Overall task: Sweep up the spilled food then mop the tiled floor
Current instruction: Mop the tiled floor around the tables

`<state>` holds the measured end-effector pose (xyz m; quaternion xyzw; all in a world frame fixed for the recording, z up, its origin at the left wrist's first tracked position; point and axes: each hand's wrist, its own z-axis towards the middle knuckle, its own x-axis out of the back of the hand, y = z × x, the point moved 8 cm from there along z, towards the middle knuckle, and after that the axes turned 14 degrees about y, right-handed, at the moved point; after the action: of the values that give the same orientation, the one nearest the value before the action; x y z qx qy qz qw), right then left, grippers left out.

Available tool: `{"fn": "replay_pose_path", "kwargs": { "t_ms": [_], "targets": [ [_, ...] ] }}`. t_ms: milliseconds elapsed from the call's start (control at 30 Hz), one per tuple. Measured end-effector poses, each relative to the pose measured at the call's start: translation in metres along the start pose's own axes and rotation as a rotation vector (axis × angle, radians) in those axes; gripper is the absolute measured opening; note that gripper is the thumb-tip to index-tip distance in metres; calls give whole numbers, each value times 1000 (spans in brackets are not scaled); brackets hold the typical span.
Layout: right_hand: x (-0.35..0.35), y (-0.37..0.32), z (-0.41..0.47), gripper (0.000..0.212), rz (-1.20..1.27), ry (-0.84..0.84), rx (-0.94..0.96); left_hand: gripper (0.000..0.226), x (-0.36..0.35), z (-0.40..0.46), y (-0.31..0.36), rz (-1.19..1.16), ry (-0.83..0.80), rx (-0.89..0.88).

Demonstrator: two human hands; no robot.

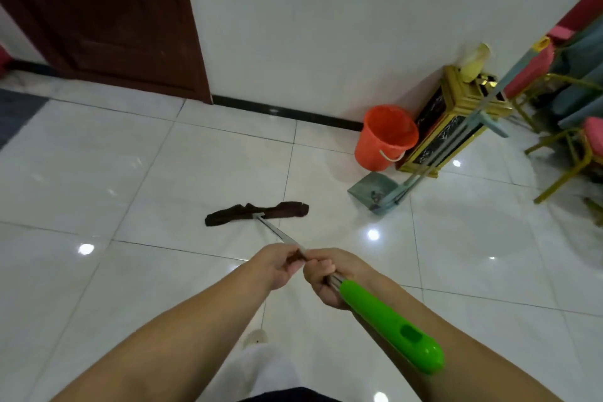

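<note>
White tiles hold an orange bucket (385, 137), contents unseen; both hands' (323, 274) grip clasps mop (388, 320)

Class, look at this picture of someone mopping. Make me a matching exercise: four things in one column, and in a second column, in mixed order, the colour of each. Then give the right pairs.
Things:
1. bucket
2. mop handle grip
3. mop cloth
4. door

Colours:
A. bright green
B. dark reddish brown wood
C. orange
D. dark brown, lying flat on the white tiles

Right pairs: 1-C, 2-A, 3-D, 4-B.
</note>
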<state>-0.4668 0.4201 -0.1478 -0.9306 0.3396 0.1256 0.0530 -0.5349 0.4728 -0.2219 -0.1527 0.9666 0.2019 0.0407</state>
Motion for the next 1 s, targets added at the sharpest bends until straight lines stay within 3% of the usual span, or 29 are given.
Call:
{"fn": "replay_pose_path", "kwargs": {
  "t_ms": [100,500,833,1000],
  "targets": [
    [-40,-21,13,28,13,-10,19,30,3,16,39,-39,16,3],
    [-141,-122,54,24,36,-28,6,30,-23,80,161,-80,69,-14],
    [-213,-263,87,22,136,-66,-26,27,-93,152,287,45,185,-31],
    [-253,-338,90,19,188,-125,-70,25,-134,182,353,2,211,-49]
  ]
}}
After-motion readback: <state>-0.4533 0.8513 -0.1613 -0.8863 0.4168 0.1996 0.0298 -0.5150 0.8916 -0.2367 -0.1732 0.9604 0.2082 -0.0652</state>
